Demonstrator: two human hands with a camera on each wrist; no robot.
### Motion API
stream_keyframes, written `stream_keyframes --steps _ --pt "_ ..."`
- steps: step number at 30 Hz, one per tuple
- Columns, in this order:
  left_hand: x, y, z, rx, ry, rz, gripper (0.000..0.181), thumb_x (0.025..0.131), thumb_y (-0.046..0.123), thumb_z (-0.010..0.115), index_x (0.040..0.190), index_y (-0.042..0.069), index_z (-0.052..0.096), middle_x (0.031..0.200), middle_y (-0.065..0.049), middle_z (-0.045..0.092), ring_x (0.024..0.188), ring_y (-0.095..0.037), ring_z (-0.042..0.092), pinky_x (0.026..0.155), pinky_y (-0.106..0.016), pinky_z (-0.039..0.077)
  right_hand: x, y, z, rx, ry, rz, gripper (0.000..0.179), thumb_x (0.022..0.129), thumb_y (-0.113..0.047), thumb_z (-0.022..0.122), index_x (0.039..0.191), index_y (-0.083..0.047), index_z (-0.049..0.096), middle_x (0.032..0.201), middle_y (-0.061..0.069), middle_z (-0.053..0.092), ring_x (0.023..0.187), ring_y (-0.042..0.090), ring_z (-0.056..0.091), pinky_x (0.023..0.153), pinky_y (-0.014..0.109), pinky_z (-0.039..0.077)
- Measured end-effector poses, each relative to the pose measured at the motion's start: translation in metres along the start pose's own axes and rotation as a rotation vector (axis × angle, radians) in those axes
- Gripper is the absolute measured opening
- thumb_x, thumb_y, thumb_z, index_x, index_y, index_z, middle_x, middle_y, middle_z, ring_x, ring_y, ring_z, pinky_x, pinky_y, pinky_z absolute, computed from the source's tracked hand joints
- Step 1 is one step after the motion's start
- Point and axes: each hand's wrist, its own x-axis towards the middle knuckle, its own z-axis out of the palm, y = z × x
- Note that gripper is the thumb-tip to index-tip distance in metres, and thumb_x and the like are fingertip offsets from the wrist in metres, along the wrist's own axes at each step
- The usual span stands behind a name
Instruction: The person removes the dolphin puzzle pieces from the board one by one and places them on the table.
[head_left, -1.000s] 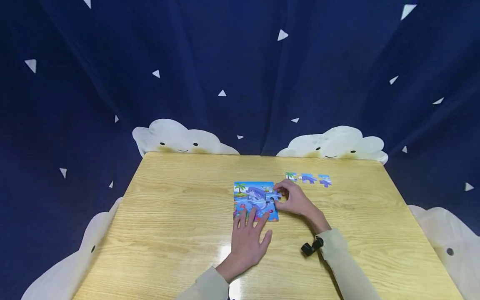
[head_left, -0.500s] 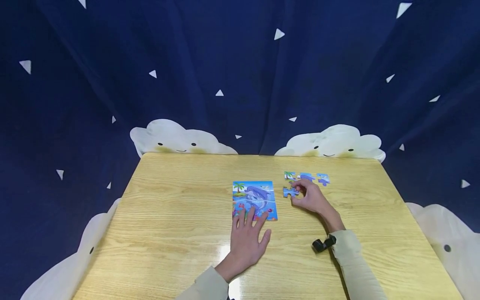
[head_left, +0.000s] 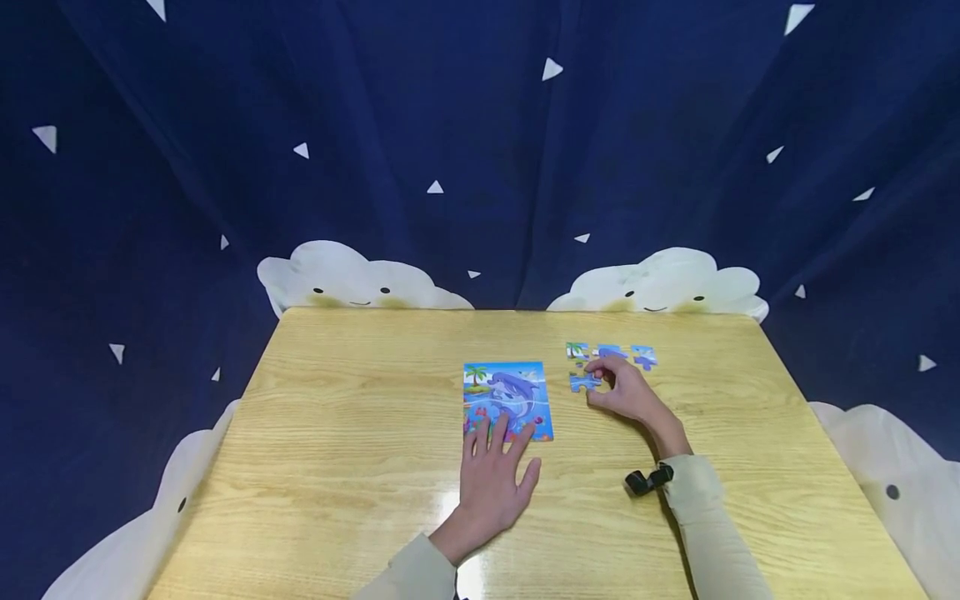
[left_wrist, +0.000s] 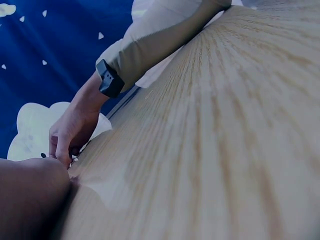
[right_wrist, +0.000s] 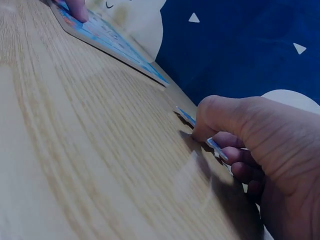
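Your left hand (head_left: 489, 487) spreads across the dolphin picture (head_left: 508, 395); your right hand (head_left: 626, 392) pinches a puzzle piece (head_left: 580, 383), likely light, stiff, best held by its edges.

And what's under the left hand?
The left hand reaches over the near edge of the dolphin picture, with colourful bits showing between its fingers. Wooden table shows around the palm. Whatever is right beneath the hand is covered.

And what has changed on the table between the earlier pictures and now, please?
The right hand has carried the puzzle piece from over the right edge of the dolphin picture rightward, close to the three loose pieces; it still pinches it. The left hand stays on the picture's near edge.
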Motion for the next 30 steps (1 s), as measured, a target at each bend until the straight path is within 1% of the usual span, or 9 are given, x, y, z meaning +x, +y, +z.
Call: stream_keyframes --steps 4,10,13,16,18,21,24,27,30 --pt "0.000 0.000 0.001 -0.003 0.006 0.005 0.054 0.106 0.053 0.044 0.155 0.033 0.051 0.158 -0.011 0.044 0.147 -0.042 0.033 0.114 -0.057 0.025 -0.001 -0.001 -0.001 -0.011 -0.015 0.019 0.032 0.080 -0.005 0.079 0.110 -0.003 0.070 0.092 0.008 0.057 0.081 0.021 0.048 0.071 0.027 0.039" --pt "-0.001 -0.002 0.002 0.003 0.000 0.004 0.054 0.106 0.053 0.043 0.155 0.033 0.051 0.158 -0.011 0.044 0.147 -0.042 0.033 0.114 -0.057 0.025 -0.003 0.000 -0.001 0.018 0.001 0.015 0.037 0.080 -0.004 0.079 0.115 -0.001 0.067 0.095 0.010 0.058 0.083 0.022 0.049 0.072 0.027 0.039" --pt "0.000 -0.001 0.002 0.004 -0.004 0.002 0.054 0.106 0.054 0.042 0.156 0.034 0.050 0.159 -0.011 0.043 0.147 -0.041 0.033 0.114 -0.056 0.025 -0.004 0.002 0.000 0.035 0.009 -0.001 0.039 0.080 -0.001 0.077 0.118 0.000 0.065 0.097 0.011 0.059 0.086 0.023 0.050 0.074 0.026 0.041" --pt "0.000 -0.001 0.002 0.003 0.009 0.008 0.054 0.106 0.053 0.044 0.155 0.034 0.051 0.158 -0.010 0.043 0.147 -0.041 0.034 0.114 -0.056 0.025 -0.004 0.002 0.000 0.052 0.015 -0.022 0.043 0.080 0.002 0.076 0.121 0.001 0.064 0.100 0.013 0.058 0.089 0.025 0.051 0.076 0.027 0.042" --pt "0.001 -0.001 0.002 0.002 0.020 0.012 0.053 0.105 0.053 0.045 0.154 0.034 0.052 0.158 -0.011 0.044 0.146 -0.041 0.035 0.114 -0.056 0.026 -0.004 0.002 -0.001 0.048 0.021 -0.036 0.045 0.080 0.003 0.076 0.123 0.002 0.063 0.103 0.013 0.058 0.091 0.026 0.050 0.077 0.028 0.043" --pt "0.001 -0.002 0.002 -0.003 0.008 0.007 0.054 0.105 0.054 0.044 0.155 0.034 0.051 0.159 -0.011 0.043 0.147 -0.041 0.033 0.115 -0.057 0.025 -0.003 0.001 0.000 0.037 0.040 -0.046 0.044 0.080 0.003 0.076 0.122 0.001 0.064 0.104 0.013 0.056 0.091 0.025 0.049 0.076 0.028 0.043" --pt "0.002 -0.002 0.001 0.001 -0.002 0.002 0.054 0.105 0.054 0.044 0.155 0.034 0.050 0.159 -0.011 0.043 0.148 -0.041 0.033 0.116 -0.056 0.025 -0.003 -0.006 0.001 0.039 0.065 -0.058 0.040 0.080 0.003 0.075 0.119 0.001 0.065 0.102 0.013 0.057 0.090 0.025 0.049 0.075 0.028 0.043" --pt "0.002 -0.001 0.000 0.003 0.007 0.007 0.054 0.105 0.054 0.045 0.155 0.034 0.051 0.159 -0.011 0.044 0.147 -0.042 0.034 0.115 -0.056 0.026 -0.003 -0.017 0.006 0.045 0.083 -0.101 0.033 0.082 0.003 0.074 0.115 0.001 0.068 0.098 0.013 0.060 0.087 0.024 0.052 0.073 0.028 0.044" --pt "0.001 -0.002 0.001 0.000 0.019 0.013 0.054 0.105 0.053 0.045 0.155 0.033 0.052 0.158 -0.012 0.045 0.147 -0.042 0.035 0.114 -0.057 0.026 -0.004 -0.031 0.017 0.045 0.064 -0.162 0.031 0.083 0.004 0.073 0.115 0.001 0.070 0.095 0.010 0.062 0.084 0.023 0.055 0.070 0.028 0.046"
